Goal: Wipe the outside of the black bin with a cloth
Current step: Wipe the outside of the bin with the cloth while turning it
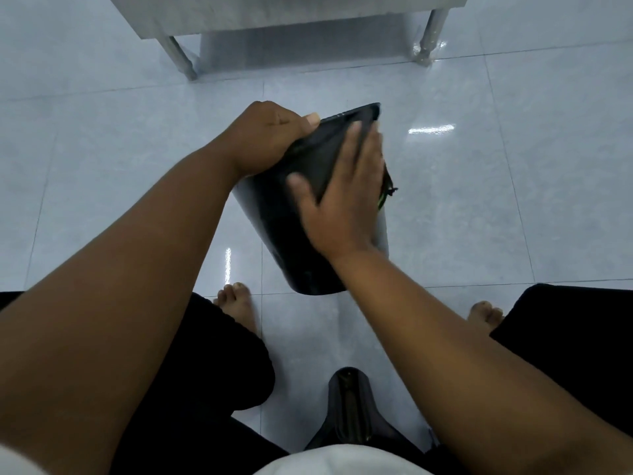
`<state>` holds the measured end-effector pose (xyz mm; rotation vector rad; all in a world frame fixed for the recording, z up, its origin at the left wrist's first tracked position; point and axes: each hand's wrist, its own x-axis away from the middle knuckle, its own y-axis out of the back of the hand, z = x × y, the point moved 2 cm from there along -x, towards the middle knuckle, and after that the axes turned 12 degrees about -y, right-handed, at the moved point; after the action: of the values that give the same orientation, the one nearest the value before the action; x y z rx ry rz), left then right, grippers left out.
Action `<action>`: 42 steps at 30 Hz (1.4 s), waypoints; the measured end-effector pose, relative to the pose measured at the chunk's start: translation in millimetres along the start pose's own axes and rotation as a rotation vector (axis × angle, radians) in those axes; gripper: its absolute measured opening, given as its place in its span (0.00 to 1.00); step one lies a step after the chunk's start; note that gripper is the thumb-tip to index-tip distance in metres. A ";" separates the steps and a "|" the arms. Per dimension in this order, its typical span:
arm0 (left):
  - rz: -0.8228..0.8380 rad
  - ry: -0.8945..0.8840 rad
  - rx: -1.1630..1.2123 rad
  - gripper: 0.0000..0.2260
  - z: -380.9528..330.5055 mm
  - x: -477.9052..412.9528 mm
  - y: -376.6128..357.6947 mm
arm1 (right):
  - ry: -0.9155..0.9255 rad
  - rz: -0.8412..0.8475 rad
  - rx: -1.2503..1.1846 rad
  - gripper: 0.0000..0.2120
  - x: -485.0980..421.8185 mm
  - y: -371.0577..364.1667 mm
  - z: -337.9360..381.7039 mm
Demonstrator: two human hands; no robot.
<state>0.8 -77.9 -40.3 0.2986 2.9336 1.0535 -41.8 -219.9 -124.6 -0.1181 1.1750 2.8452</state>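
**Both hands on the tilted black bin**

Head view: the black bin (274,228) stands tilted on the pale tiled floor (496,207), its rim leaning away from the person and its base resting on the tiles just ahead of the bare feet. It sits near the middle of the floor that shows, well short of the metal table legs at the far edge.

The left hand (270,135) is closed over the bin's rim on the near left side, thumb on the outside and fingers curled out of sight, gripping the bin. The right hand (346,197) lies flat and spread against the bin's outer wall on the right, fingers pointing toward the rim, thumb stretched across the dark surface. A dark cloth (385,186) with a green edge and a loose thread peeks out from beneath its palm on the right side, pressed between hand and bin; most of it is hidden.

The left foot (236,306) and right foot (486,313) flank the bin's base. A stainless table (274,15) stands at the far edge of the floor.
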 end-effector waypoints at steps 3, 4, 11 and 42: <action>0.003 0.027 -0.015 0.28 3.0 -3.4 1.0 | 0.486 0.047 0.361 0.39 39.3 -17.2 8.5; 0.010 0.045 -0.021 0.28 5.1 -4.8 1.8 | 0.644 0.100 0.444 0.37 48.2 -21.4 3.3; 0.015 0.115 0.020 0.27 14.9 -2.3 7.3 | 0.424 0.064 0.216 0.48 24.2 -6.7 -50.8; 0.028 0.161 -0.038 0.25 4.6 -4.2 0.2 | -0.658 0.412 -0.362 0.40 -41.7 17.2 -60.5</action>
<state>5.3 -75.6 -43.9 0.2671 3.0541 1.1892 1.1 -275.9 -151.4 1.0669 0.5903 2.9861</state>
